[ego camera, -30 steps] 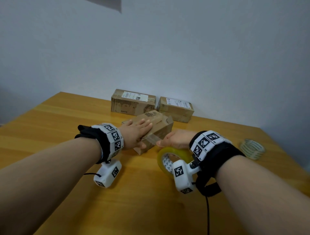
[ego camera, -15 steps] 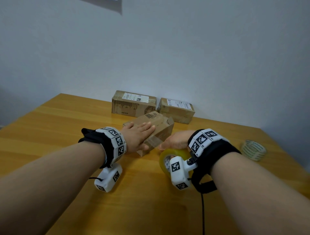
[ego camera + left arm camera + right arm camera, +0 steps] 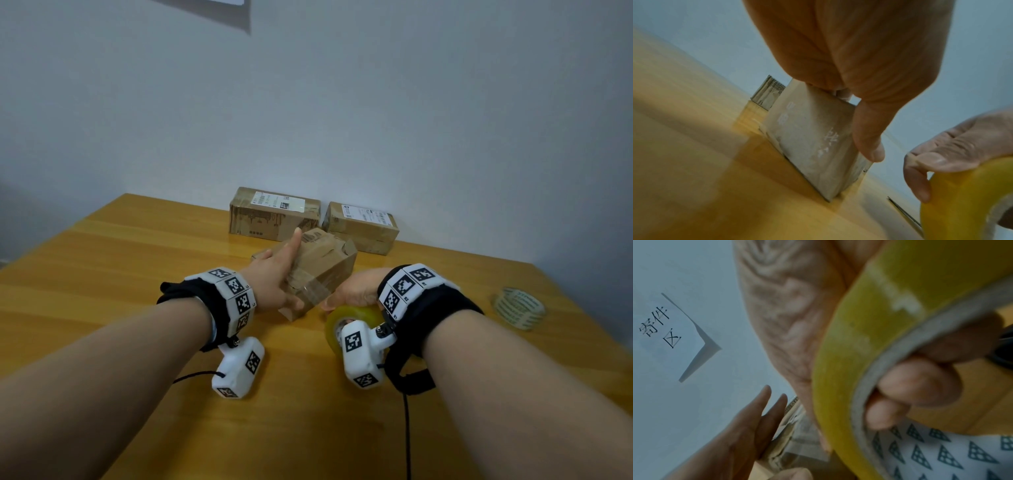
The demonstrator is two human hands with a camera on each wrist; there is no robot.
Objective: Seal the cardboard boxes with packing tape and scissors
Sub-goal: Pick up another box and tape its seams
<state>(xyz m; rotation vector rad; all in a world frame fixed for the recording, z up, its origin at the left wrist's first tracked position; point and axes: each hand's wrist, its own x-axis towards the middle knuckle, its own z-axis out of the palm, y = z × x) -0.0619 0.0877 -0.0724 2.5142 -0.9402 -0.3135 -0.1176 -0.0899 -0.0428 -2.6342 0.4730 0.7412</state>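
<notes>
A small cardboard box (image 3: 322,267) stands tipped on an edge at the table's middle. My left hand (image 3: 275,277) lies on it with straight fingers along its upper face. The thumb (image 3: 869,138) presses the near face (image 3: 813,146). My right hand (image 3: 356,291) grips a yellow tape roll (image 3: 342,318) just right of the box, with fingers (image 3: 920,382) curled through the core of the roll (image 3: 859,337). A short clear strip of tape (image 3: 313,296) runs from the roll onto the box's near corner. No scissors can be made out.
Two taped cardboard boxes (image 3: 274,214) (image 3: 363,226) stand side by side at the back against the wall. A second, clear tape roll (image 3: 519,308) lies near the wooden table's (image 3: 102,274) right edge. A paper sign (image 3: 663,327) hangs on the wall.
The box has tipped up steeper under my left hand, whose fingers now point up and away. My right hand with the roll has moved in closer to the box.
</notes>
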